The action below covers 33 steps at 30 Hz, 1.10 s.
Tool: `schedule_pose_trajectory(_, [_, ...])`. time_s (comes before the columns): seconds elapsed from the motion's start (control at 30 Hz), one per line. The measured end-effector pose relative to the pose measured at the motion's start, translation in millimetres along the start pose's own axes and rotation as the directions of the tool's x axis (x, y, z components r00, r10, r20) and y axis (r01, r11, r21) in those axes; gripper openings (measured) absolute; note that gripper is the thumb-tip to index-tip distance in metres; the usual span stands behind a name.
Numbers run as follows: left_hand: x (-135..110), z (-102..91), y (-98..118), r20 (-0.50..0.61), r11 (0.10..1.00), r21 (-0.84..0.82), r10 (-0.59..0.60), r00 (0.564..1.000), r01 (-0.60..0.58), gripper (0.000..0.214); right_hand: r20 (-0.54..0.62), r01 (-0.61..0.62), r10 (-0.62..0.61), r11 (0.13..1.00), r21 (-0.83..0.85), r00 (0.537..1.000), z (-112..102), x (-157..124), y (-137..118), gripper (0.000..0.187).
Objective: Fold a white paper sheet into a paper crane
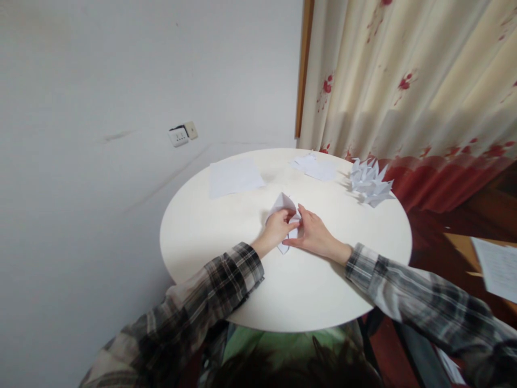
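Note:
A partly folded piece of white paper (282,201) rests on the round white table, with a pointed top and a narrow lower tip that shows beneath my fingers. My left hand (276,229) lies over its left side, fingers curled onto it and the thumb pressed across its middle. From the right, my right hand (317,235) grips the paper's right edge between thumb and fingers. The folds between the two hands are partly hidden.
On the white table (202,242) lie a flat sheet of paper (235,177) at the back left and loose paper pieces (319,167) at the back. Several folded paper cranes (369,183) cluster at the right edge. Wall and curtain (404,97) stand behind the table.

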<state>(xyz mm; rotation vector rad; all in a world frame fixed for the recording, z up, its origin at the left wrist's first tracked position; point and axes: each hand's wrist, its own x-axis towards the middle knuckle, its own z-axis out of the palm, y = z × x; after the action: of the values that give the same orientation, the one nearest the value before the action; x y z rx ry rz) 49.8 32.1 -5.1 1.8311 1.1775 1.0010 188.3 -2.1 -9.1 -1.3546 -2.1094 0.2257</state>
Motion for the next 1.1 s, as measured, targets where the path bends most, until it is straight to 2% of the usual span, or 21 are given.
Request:
schedule_pose_trajectory(0.17, [-5,-6.4,5,0.07,0.998,0.036,0.039,0.997,-0.042,0.026,0.001,0.009,-0.009,1.0,0.02,1.0,-2,2,-1,0.105])
schedule_pose_trajectory(0.37, [-4,-15.2,7,0.127,0.998,0.039,0.049,0.991,-0.054,0.024,0.006,0.009,-0.009,1.0,0.017,1.0,-1,1,3,0.109])
schedule_pose_trajectory(0.5, [-5,-18.2,6,0.182,0.996,0.008,0.085,0.98,-0.087,0.029,0.013,-0.023,0.022,0.995,0.092,1.0,-2,2,4,0.107])
schedule_pose_trajectory(0.6, [-9,-21.9,3,0.264,0.986,-0.046,0.165,0.95,-0.158,0.039,-0.007,-0.051,0.055,0.97,0.238,0.998,-13,2,2,0.094])
schedule_pose_trajectory(0.67, [-12,-23.8,2,0.275,0.981,-0.049,0.194,0.942,-0.188,0.037,-0.109,0.027,0.007,0.953,0.301,0.994,-24,2,0,0.07])
schedule_pose_trajectory(0.73, [-13,-24.3,0,0.273,0.976,-0.043,0.219,0.937,-0.215,0.033,-0.238,0.183,-0.123,0.951,0.25,0.964,-36,1,-2,0.038])
schedule_pose_trajectory(0.77, [-14,-23.9,0,0.273,0.973,-0.042,0.231,0.934,-0.229,0.031,-0.272,0.237,-0.18,0.952,0.196,0.945,-41,0,-2,0.027])
schedule_pose_trajectory(0.83, [-13,-22.6,-1,0.261,0.968,-0.031,0.249,0.933,-0.249,0.029,-0.236,0.337,-0.313,0.939,0.068,0.92,-47,-1,-3,0.027])
schedule_pose_trajectory(0.93, [-13,-20.7,-3,0.213,0.968,0.001,0.243,0.946,-0.249,0.028,-0.089,0.419,-0.427,0.902,-0.101,0.9,-48,1,-4,0.034])
schedule_pose_trajectory(1.03, [-17,-22.4,-1,0.2,0.964,0.023,0.255,0.946,-0.265,0.03,-0.031,0.389,-0.405,0.895,-0.216,0.914,-43,5,-5,0.037])
schedule_pose_trajectory(1.1, [-24,-26.5,3,0.178,0.949,0.113,0.273,0.945,-0.295,0.028,-0.012,0.363,-0.379,0.894,-0.264,0.925,-39,7,-7,0.031])
